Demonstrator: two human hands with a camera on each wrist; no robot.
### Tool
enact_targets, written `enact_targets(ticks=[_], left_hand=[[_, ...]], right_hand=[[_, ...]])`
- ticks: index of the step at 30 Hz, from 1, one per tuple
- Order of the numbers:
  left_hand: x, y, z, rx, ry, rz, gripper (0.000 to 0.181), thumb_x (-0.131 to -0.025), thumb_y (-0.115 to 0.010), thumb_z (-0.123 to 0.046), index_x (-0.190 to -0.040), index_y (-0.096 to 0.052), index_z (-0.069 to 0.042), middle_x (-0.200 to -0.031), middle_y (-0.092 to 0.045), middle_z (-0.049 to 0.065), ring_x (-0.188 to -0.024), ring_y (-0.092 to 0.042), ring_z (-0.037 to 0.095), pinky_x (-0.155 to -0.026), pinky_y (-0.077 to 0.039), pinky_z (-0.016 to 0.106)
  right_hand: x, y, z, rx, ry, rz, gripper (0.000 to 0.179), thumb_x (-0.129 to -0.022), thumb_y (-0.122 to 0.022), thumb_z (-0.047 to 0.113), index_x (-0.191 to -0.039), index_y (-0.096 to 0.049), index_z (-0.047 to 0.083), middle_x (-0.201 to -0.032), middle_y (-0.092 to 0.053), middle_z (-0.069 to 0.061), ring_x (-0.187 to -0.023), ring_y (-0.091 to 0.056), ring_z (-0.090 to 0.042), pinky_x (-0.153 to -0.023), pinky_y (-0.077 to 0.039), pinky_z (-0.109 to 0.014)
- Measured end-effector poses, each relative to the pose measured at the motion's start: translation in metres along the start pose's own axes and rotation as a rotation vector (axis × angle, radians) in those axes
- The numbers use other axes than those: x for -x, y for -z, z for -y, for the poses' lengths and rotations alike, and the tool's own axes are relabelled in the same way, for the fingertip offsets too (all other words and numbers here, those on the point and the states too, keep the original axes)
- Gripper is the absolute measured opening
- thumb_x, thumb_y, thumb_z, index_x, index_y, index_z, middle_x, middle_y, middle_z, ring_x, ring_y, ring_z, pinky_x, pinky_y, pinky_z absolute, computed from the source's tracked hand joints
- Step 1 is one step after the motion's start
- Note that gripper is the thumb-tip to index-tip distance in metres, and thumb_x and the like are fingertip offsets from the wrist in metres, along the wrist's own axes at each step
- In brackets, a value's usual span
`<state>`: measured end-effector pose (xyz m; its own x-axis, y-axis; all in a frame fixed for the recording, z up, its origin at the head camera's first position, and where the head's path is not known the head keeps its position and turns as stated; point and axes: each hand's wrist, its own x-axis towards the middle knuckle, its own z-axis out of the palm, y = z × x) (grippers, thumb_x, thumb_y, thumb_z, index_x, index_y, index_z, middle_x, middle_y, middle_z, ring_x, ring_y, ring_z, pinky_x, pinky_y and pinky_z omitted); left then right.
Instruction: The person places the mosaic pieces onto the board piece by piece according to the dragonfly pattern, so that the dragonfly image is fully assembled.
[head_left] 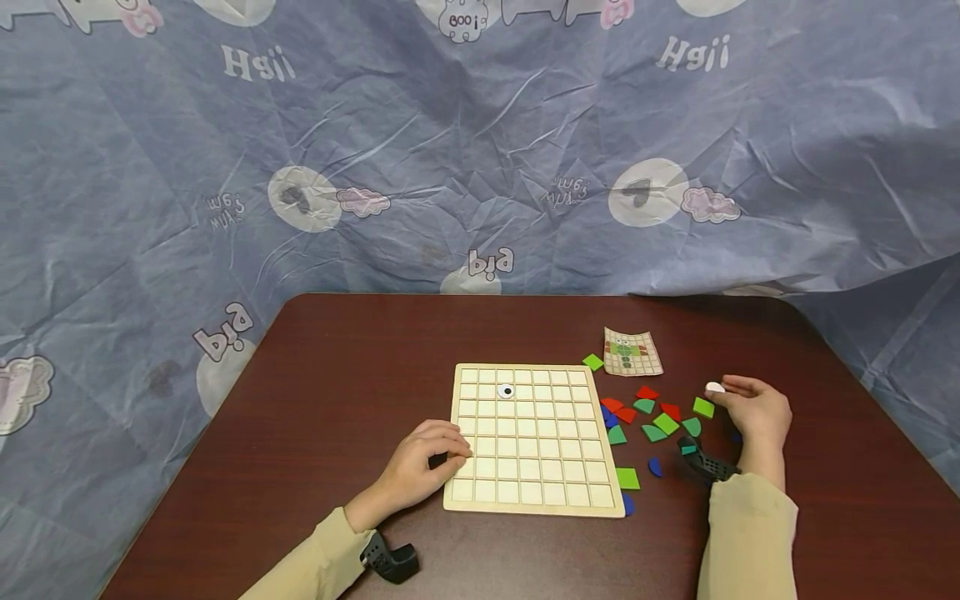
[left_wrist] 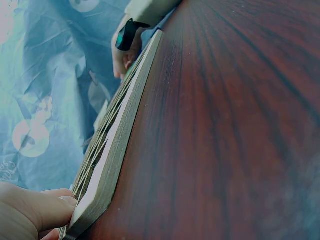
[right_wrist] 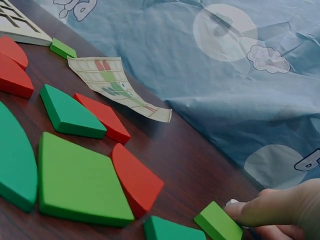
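Observation:
A wooden grid board point(head_left: 528, 450) lies on the table, with one white eye piece point(head_left: 506, 391), black-dotted, in a cell near its top. My left hand point(head_left: 423, 462) rests at the board's left edge, fingertips touching it; the left wrist view shows the thumb point(left_wrist: 55, 210) against the rim. Off to the right, my right hand point(head_left: 753, 412) pinches a small white round piece point(head_left: 715, 387) between thumb and fingers. In the right wrist view that piece is mostly hidden by the fingers, just above a light green square point(right_wrist: 219, 222). Other fingers of that hand are partly hidden.
Red, green and blue wooden pieces point(head_left: 665, 423) lie scattered between the board and my right hand. A patterned card point(head_left: 632, 354), slightly curled, lies behind them. A blue half-round piece point(head_left: 656, 467) sits nearer me. Printed cloth point(head_left: 480, 167) hangs behind the table.

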<state>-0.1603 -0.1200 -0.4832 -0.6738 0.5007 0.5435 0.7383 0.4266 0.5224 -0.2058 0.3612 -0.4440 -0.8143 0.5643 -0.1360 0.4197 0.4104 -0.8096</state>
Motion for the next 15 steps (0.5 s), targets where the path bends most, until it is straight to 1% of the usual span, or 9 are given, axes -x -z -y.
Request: enact_targets(ticks=[3, 4, 5, 8, 11, 13, 14, 15], left_hand=[[-0.0001, 0.0, 0.0001, -0.001, -0.007, -0.001, 0.009, -0.085, -0.069, -0.012, -0.091, -0.073, -0.015, -0.099, -0.066, -0.004, -0.108, -0.054, 0.02, -0.092, -0.046, 0.034], [-0.0002, 0.0, 0.0002, -0.001, -0.008, -0.001, 0.008, -0.085, -0.069, -0.012, -0.091, -0.073, -0.015, -0.099, -0.066, -0.004, -0.108, -0.055, 0.02, -0.092, -0.046, 0.034], [-0.0002, 0.0, 0.0001, 0.0, -0.009, -0.001, 0.008, -0.085, -0.069, -0.012, -0.091, -0.073, -0.015, -0.099, -0.066, -0.004, -0.108, -0.055, 0.02, -0.092, -0.046, 0.034], [-0.0002, 0.0001, -0.0002, 0.005, -0.004, 0.0, 0.008, -0.085, -0.069, -0.012, -0.091, -0.073, -0.015, -0.099, -0.066, -0.004, -0.108, -0.055, 0.02, -0.092, -0.046, 0.034], [0.0003, -0.0003, -0.0001, 0.009, 0.005, 0.001, 0.009, -0.085, -0.069, -0.011, -0.092, -0.073, -0.015, -0.099, -0.066, -0.004, -0.108, -0.055, 0.021, -0.092, -0.046, 0.034], [0.0003, -0.0002, -0.0002, 0.011, 0.011, 0.003, 0.009, -0.085, -0.069, -0.011, -0.092, -0.073, -0.015, -0.099, -0.066, -0.004, -0.108, -0.055, 0.021, -0.092, -0.046, 0.035], [0.0003, 0.0, -0.0002, 0.012, 0.014, 0.003, 0.009, -0.085, -0.069, -0.012, -0.092, -0.073, -0.015, -0.1, -0.066, -0.004, -0.109, -0.054, 0.021, -0.092, -0.046, 0.034], [0.0004, -0.0001, -0.0002, 0.011, 0.016, 0.004, 0.009, -0.085, -0.069, -0.012, -0.092, -0.073, -0.015, -0.1, -0.066, -0.004, -0.109, -0.054, 0.021, -0.092, -0.046, 0.034]], right_hand=[[0.0001, 0.0003, -0.0001, 0.026, 0.027, 0.003, 0.052, -0.084, -0.07, 0.03, -0.125, -0.058, -0.001, -0.077, -0.066, 0.006, -0.086, -0.058, -0.021, -0.057, -0.043, -0.02], [0.0001, 0.0, -0.0001, 0.04, 0.041, 0.003, 0.052, -0.084, -0.07, 0.029, -0.125, -0.059, -0.001, -0.077, -0.067, 0.004, -0.085, -0.058, -0.021, -0.057, -0.043, -0.02], [0.0006, -0.0005, -0.0003, 0.056, 0.058, 0.003, 0.052, -0.084, -0.07, 0.029, -0.124, -0.059, -0.001, -0.08, -0.068, 0.0, -0.085, -0.058, -0.023, -0.057, -0.043, -0.021], [0.0017, -0.0023, -0.0003, 0.104, 0.116, -0.001, 0.051, -0.084, -0.07, 0.028, -0.123, -0.059, -0.002, -0.095, -0.068, -0.016, -0.091, -0.056, -0.031, -0.06, -0.042, -0.027], [0.0018, -0.0043, -0.0005, 0.13, 0.148, 0.0, 0.047, -0.085, -0.068, 0.026, -0.122, -0.059, -0.002, -0.106, -0.062, -0.022, -0.094, -0.054, -0.034, -0.062, -0.041, -0.03], [0.0016, -0.0045, -0.0005, 0.125, 0.155, 0.0, 0.046, -0.084, -0.068, 0.023, -0.121, -0.059, -0.002, -0.105, -0.061, -0.022, -0.091, -0.054, -0.031, -0.062, -0.041, -0.029], [0.0015, -0.0043, -0.0004, 0.116, 0.153, 0.001, 0.045, -0.084, -0.069, 0.022, -0.121, -0.059, -0.002, -0.102, -0.061, -0.018, -0.088, -0.054, -0.027, -0.062, -0.041, -0.028], [0.0014, -0.0039, -0.0002, 0.104, 0.149, 0.0, 0.044, -0.084, -0.069, 0.021, -0.121, -0.06, -0.001, -0.097, -0.062, -0.013, -0.083, -0.055, -0.021, -0.061, -0.041, -0.026]])
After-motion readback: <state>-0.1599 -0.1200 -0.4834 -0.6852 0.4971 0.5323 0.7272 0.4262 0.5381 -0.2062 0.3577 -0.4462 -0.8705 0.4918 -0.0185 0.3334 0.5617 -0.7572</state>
